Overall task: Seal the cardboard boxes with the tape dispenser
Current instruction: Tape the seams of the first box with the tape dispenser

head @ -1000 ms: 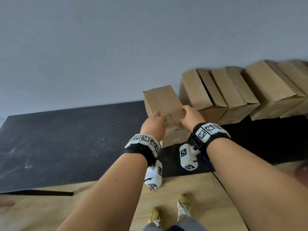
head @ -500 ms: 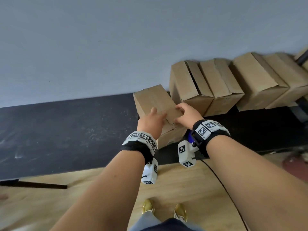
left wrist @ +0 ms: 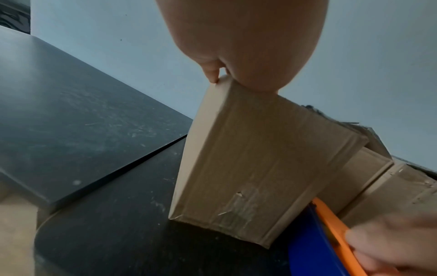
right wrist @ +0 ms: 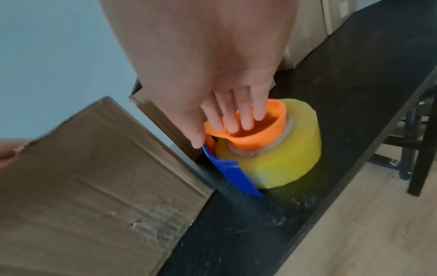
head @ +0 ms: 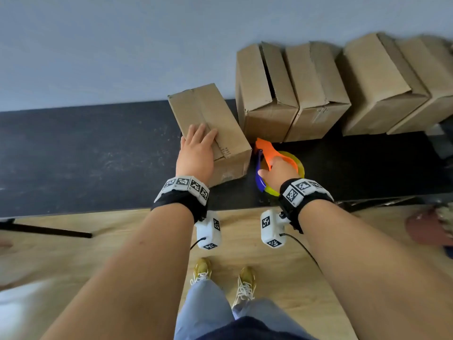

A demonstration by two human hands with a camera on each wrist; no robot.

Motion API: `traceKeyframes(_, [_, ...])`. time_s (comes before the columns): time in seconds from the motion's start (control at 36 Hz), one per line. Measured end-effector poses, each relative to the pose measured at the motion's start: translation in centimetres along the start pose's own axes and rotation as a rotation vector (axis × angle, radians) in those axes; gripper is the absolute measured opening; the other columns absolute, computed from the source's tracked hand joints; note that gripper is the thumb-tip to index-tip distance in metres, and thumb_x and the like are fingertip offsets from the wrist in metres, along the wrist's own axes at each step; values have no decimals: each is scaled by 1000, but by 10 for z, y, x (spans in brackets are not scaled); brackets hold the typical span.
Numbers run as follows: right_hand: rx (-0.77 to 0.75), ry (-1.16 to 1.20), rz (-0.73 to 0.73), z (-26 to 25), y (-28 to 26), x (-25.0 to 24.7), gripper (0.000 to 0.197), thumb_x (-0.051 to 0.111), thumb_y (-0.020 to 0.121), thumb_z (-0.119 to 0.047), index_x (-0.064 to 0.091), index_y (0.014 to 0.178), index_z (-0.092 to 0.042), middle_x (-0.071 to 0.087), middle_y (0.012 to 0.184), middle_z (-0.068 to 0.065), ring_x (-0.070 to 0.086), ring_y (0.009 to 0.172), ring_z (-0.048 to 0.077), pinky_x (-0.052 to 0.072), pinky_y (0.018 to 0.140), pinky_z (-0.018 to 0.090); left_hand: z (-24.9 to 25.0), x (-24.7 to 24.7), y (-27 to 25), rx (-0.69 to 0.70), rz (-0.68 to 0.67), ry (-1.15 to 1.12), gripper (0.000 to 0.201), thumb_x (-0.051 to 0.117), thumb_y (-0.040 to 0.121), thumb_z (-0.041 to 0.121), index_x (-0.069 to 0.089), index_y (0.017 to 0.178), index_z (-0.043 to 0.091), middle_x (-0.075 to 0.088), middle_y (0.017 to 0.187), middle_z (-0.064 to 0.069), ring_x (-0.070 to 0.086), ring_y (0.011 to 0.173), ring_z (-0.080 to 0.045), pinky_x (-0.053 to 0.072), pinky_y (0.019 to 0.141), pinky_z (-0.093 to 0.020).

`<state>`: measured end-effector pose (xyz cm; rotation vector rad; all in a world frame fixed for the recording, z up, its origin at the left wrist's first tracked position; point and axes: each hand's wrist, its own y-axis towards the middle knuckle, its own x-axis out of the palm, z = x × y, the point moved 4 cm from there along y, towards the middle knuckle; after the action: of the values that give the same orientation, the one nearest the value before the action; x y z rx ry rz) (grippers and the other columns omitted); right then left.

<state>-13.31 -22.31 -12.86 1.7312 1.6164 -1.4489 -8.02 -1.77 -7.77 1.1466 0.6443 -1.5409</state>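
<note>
Black counter (head: 85, 155): runs left to right against a pale wall, scuffed surface. Row of cardboard boxes (head: 318, 89): stands at the far right of the counter along the wall, boxes side by side and touching; the top flaps of the leftmost one show an open seam.

Single cardboard box (head: 215, 119): stands apart at the left end of the row, turned at an angle, just beside the row. A strip of tape runs down its near end face, seen from the left wrist view.

Left hand (head: 196, 153): lies flat on the near top of this box, fingers straight and together, holding nothing.

Tape dispenser (head: 267, 155): stands on the counter just right of the single box, orange frame and blue blade guard, carrying a yellow tape roll (right wrist: 283, 155).

Right hand (head: 279, 171): fingers (right wrist: 246, 119) reach into the orange core, thumb at the blue guard, closing on the dispenser.
</note>
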Motion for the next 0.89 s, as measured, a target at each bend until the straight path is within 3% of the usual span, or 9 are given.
traceKeyframes(0.14, [234, 12, -28, 4, 11, 19, 85, 68, 83, -51, 26, 151, -23, 60, 110, 14, 64, 89, 30, 54, 69, 39, 0, 0, -2, -37, 2, -14, 41, 33, 102, 12, 46, 141, 19, 31, 154, -6, 12, 145, -25, 11, 119, -48])
traceKeyframes(0.22, [262, -85, -122, 1, 6, 20, 67, 62, 87, -57, 46, 130, -8, 57, 93, 8, 61, 90, 27, 45, 73, 35, 0, -1, -2, -33, -10, 4, 42, 33, 102, 12, 45, 141, 20, 30, 154, -7, 13, 145, -26, 13, 119, -49])
traceKeyframes(0.33, [249, -157, -169, 2, 8, 27, 42, 57, 95, -46, 58, 107, -6, 49, 71, 6, 52, 70, 22, 43, 70, 34, 2, -2, -4, -65, -32, 18, 42, 31, 103, 15, 42, 143, 24, 28, 155, -4, 12, 146, -24, 14, 119, -48])
traceKeyframes(0.5, [197, -211, -179, 5, -1, 13, 40, 56, 97, -38, 56, 117, -3, 59, 91, 8, 62, 91, 27, 44, 77, 33, 6, -2, -10, -107, -29, 65, 42, 30, 104, 23, 39, 143, 33, 28, 155, 4, 11, 146, -17, 26, 116, -44])
traceKeyframes(0.58, [215, -124, -124, 11, -10, 5, 43, 53, 95, -45, 52, 122, -11, 56, 80, 5, 58, 72, 23, 47, 67, 35, 9, -4, -14, -121, -15, 92, 42, 31, 103, 26, 40, 143, 36, 30, 154, 6, 15, 145, -16, 37, 107, -43])
traceKeyframes(0.67, [72, 9, -9, 11, -17, -12, 50, 48, 91, -37, 38, 140, -38, 58, 77, 7, 57, 67, 25, 48, 63, 32, 16, -7, -18, -118, -36, 128, 42, 32, 103, 27, 39, 143, 35, 31, 154, 5, 17, 144, -17, 36, 107, -43])
traceKeyframes(0.69, [81, 64, 1, 11, -20, -19, 46, 45, 91, -36, 43, 137, -35, 57, 78, 9, 57, 70, 27, 45, 66, 32, 18, -8, -19, -115, -44, 138, 42, 32, 103, 27, 38, 144, 34, 30, 154, 5, 18, 144, -17, 34, 108, -42])
traceKeyframes(0.78, [282, 308, -26, 14, -31, -37, 38, 41, 94, -41, 58, 94, -7, 58, 90, 14, 53, 81, 31, 36, 72, 33, 24, -11, -22, -106, -74, 156, 43, 32, 102, 26, 37, 144, 33, 30, 154, 2, 18, 144, -20, 31, 109, -42])
traceKeyframes(0.89, [365, 596, 4, 17, -38, -49, 40, 40, 91, -45, 56, 94, -8, 58, 97, 13, 51, 79, 29, 34, 73, 34, 28, -14, -23, -134, -127, 142, 44, 33, 101, 25, 35, 144, 35, 30, 153, 3, 20, 142, -20, 35, 108, -45])
